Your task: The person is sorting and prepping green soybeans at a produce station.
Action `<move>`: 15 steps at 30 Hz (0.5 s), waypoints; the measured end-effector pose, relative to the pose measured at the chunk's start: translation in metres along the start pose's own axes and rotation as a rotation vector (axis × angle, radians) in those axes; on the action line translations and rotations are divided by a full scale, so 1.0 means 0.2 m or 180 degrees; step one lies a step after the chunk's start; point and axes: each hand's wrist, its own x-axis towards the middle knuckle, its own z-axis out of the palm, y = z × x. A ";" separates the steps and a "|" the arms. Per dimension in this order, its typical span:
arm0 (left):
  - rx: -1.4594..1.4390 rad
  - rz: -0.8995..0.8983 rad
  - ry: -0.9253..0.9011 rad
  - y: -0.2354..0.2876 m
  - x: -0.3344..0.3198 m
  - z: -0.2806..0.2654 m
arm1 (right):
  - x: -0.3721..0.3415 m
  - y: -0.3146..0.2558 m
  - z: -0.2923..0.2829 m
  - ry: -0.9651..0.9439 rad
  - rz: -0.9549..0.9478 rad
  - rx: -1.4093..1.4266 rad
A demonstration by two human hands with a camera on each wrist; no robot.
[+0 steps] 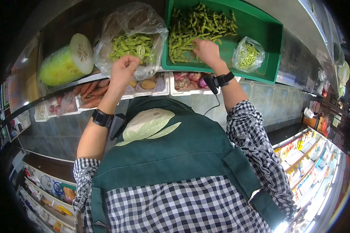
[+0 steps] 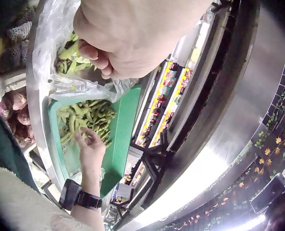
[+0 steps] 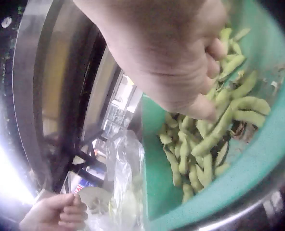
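Leans in a dark green apron (image 1: pixel 163 143) toward bagged onions (image 1: pixel 188 79) just past twelve o'clock, and hovers the left hand (image 1: pixel 124 69) between ten and eleven, fingers curled in together near the thumb, above the near side of a clear bag (image 1: pixel 105 46) of green pods (image 1: pixel 130 44). Reaches at one o'clock with the right hand (image 1: pixel 209 52) into a green tray (image 1: pixel 274 50), fingers bent, slightly apart and touching the heaped pods (image 1: pixel 202 23), a pinch on any pod impossible to tell. Has a small bag of shelled beans (image 1: pixel 248 55) in the tray toward two.
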 end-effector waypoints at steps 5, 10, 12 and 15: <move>-0.0006 -0.0062 -0.0050 0.00 0.01 0.01 | -0.01 -0.09 0.10 -0.0841 0.0176 -0.0025; -0.0024 -0.0017 -0.0078 0.02 0.00 0.01 | 0.01 -0.10 0.17 -0.1310 0.0358 -0.0149; -0.0045 -0.0015 -0.0077 0.01 0.00 0.01 | 0.01 -0.09 0.12 -0.1475 0.0436 0.0146; -0.0034 0.0002 -0.0080 0.00 0.00 0.01 | 0.00 -0.07 -0.01 -0.1257 0.0564 -0.0034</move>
